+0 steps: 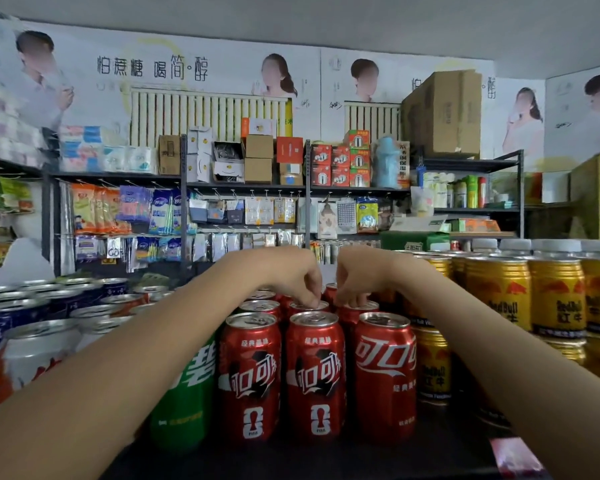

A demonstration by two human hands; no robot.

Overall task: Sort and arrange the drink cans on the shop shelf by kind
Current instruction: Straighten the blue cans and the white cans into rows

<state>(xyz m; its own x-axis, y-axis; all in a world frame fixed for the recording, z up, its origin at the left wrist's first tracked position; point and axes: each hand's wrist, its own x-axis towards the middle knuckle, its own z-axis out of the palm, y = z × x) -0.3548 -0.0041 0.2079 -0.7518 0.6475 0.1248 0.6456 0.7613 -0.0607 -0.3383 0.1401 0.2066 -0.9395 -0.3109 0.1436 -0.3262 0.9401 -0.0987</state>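
Note:
Red cola cans stand in rows on the dark shelf [326,459]; three are at the front [315,375]. My left hand [291,275] reaches over them, its fingertips pinched on the top of a second-row red can [307,306]. My right hand [357,277] comes down beside it, fingers on the top of the neighbouring second-row red can [355,308]. Whether either can is lifted is hidden by the front row. A green can [184,393] stands partly behind my left forearm.
Blue and white cans [32,317] crowd the left of the shelf. Gold energy-drink cans [555,296] are stacked on the right, white-capped bottles [515,245] behind them. Racks of packaged goods and boxes [257,188] line the far wall.

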